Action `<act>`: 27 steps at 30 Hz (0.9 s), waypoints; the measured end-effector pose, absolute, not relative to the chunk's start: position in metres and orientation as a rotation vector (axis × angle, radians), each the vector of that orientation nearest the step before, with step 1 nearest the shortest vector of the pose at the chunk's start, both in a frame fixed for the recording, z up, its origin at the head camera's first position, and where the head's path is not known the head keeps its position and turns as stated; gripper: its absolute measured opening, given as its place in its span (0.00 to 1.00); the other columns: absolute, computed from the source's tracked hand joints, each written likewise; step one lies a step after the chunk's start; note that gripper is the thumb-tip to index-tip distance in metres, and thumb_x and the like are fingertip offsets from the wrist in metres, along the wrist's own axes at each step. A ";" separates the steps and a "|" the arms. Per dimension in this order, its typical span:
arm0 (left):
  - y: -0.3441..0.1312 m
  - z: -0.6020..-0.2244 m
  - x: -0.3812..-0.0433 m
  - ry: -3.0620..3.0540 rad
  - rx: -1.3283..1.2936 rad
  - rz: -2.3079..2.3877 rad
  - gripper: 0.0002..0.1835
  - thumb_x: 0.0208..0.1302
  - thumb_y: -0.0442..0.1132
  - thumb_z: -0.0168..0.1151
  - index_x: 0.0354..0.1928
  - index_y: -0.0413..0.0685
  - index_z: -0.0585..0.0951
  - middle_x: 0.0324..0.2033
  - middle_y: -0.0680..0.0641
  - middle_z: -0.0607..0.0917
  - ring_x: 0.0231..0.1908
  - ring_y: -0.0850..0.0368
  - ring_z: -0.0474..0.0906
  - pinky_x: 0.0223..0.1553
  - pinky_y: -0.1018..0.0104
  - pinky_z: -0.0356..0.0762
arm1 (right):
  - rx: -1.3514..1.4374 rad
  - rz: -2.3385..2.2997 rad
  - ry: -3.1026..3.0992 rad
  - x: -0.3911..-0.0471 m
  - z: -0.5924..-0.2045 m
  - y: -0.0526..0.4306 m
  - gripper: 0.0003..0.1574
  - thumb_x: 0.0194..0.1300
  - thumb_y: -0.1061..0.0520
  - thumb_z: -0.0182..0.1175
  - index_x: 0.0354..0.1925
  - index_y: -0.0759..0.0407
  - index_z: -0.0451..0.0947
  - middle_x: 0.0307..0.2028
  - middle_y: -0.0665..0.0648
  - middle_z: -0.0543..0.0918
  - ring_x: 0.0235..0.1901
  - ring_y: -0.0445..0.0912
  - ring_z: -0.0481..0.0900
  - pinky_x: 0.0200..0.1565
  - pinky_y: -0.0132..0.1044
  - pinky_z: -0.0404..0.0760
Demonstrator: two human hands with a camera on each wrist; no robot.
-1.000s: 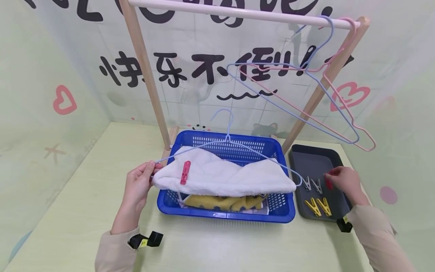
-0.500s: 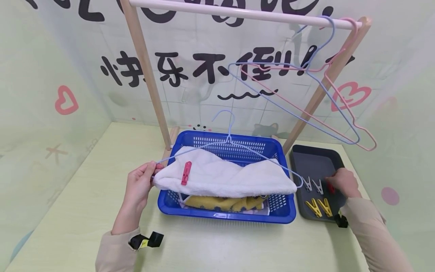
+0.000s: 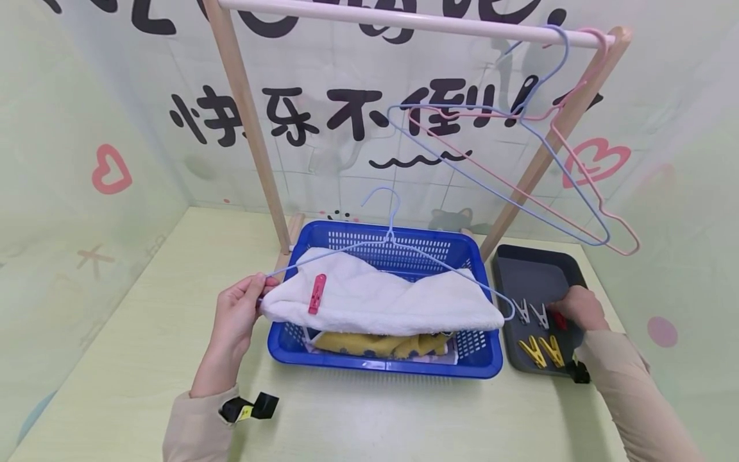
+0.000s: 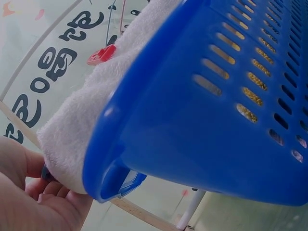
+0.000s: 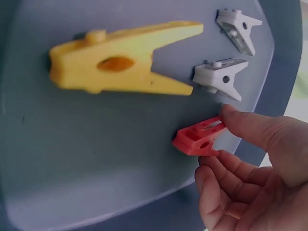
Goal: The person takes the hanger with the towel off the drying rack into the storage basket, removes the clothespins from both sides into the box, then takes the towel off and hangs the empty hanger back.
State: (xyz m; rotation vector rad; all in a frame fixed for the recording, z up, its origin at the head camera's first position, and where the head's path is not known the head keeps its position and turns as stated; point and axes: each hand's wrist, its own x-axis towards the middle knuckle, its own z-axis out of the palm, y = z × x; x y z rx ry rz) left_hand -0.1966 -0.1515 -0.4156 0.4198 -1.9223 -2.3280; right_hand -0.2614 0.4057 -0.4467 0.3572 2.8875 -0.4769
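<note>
A white towel (image 3: 381,301) hangs folded over a blue wire hanger (image 3: 394,212), above the blue basket (image 3: 381,367). One red clothespin (image 3: 317,294) is clipped to the towel's left part. At the left end, my left hand (image 3: 235,314) pinches the hanger together with the towel's corner. Over the grey tray (image 3: 522,276), my right hand (image 3: 582,309) pinches a second red clothespin (image 5: 198,138) between thumb and fingers, by its handle ends. Two white clothespins (image 5: 221,78) and two yellow clothespins (image 3: 541,352) lie in the tray beside it.
A rack with a white rod (image 3: 404,20) and wooden posts (image 3: 248,128) stands behind the basket. A blue hanger (image 3: 496,186) and a pink hanger (image 3: 600,212) hang at its right end. Yellow patterned cloth (image 3: 375,344) lies in the basket.
My right hand has shifted slightly up and left over the tray, staying at the red clothespin. The left hand, hanger and towel have hardly moved.
</note>
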 end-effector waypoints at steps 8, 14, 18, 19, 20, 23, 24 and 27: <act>-0.152 -0.415 -0.197 -1.915 0.434 -2.345 0.22 0.72 0.38 0.49 0.20 0.59 0.83 0.20 0.58 0.81 0.22 0.68 0.75 0.26 0.78 0.76 | 0.335 -0.444 2.851 -0.263 -0.445 0.405 0.24 0.54 0.53 0.64 0.27 0.77 0.74 0.24 0.67 0.77 0.27 0.59 0.76 0.32 0.52 0.77; -0.151 -0.414 -0.197 -1.927 0.443 -2.341 0.21 0.71 0.39 0.49 0.21 0.59 0.83 0.20 0.58 0.82 0.22 0.68 0.76 0.28 0.77 0.76 | 0.297 -0.464 2.877 -0.261 -0.440 0.411 0.24 0.55 0.50 0.63 0.24 0.73 0.74 0.21 0.62 0.76 0.24 0.54 0.75 0.26 0.46 0.76; -0.151 -0.414 -0.197 -1.942 0.435 -2.334 0.19 0.71 0.40 0.49 0.22 0.59 0.83 0.21 0.58 0.82 0.23 0.68 0.76 0.28 0.77 0.76 | 0.212 -0.514 2.940 -0.256 -0.424 0.406 0.21 0.58 0.54 0.61 0.27 0.75 0.75 0.21 0.63 0.78 0.23 0.52 0.74 0.24 0.41 0.74; -0.151 -0.414 -0.197 -1.946 0.433 -2.333 0.19 0.71 0.40 0.49 0.22 0.59 0.83 0.21 0.59 0.82 0.23 0.68 0.76 0.28 0.77 0.76 | 0.182 -0.519 2.963 -0.255 -0.419 0.404 0.21 0.58 0.55 0.61 0.29 0.77 0.75 0.22 0.64 0.78 0.23 0.52 0.74 0.24 0.41 0.74; -0.151 -0.414 -0.197 -1.946 0.433 -2.332 0.19 0.71 0.40 0.49 0.22 0.59 0.83 0.21 0.59 0.82 0.23 0.68 0.76 0.28 0.77 0.76 | 0.153 -0.522 2.992 -0.254 -0.414 0.400 0.21 0.59 0.55 0.60 0.29 0.77 0.75 0.22 0.64 0.78 0.23 0.52 0.73 0.24 0.41 0.73; -0.151 -0.415 -0.197 -1.943 0.435 -2.330 0.20 0.71 0.40 0.49 0.22 0.59 0.83 0.20 0.59 0.82 0.23 0.68 0.76 0.28 0.77 0.76 | 0.037 -0.541 3.092 -0.249 -0.400 0.387 0.20 0.60 0.56 0.60 0.30 0.77 0.77 0.22 0.65 0.80 0.22 0.50 0.74 0.23 0.40 0.73; -0.151 -0.415 -0.197 -1.938 0.434 -2.333 0.20 0.71 0.39 0.49 0.21 0.59 0.83 0.20 0.59 0.82 0.23 0.68 0.76 0.28 0.77 0.76 | -0.001 -0.554 3.132 -0.247 -0.394 0.381 0.19 0.61 0.56 0.61 0.30 0.76 0.78 0.22 0.64 0.80 0.21 0.49 0.74 0.23 0.40 0.73; -0.150 -0.416 -0.197 -1.933 0.430 -2.336 0.21 0.72 0.39 0.48 0.21 0.59 0.83 0.20 0.59 0.82 0.23 0.68 0.76 0.28 0.78 0.76 | -0.138 -0.639 3.238 -0.240 -0.377 0.359 0.17 0.61 0.56 0.61 0.32 0.74 0.80 0.23 0.64 0.82 0.20 0.47 0.74 0.23 0.38 0.73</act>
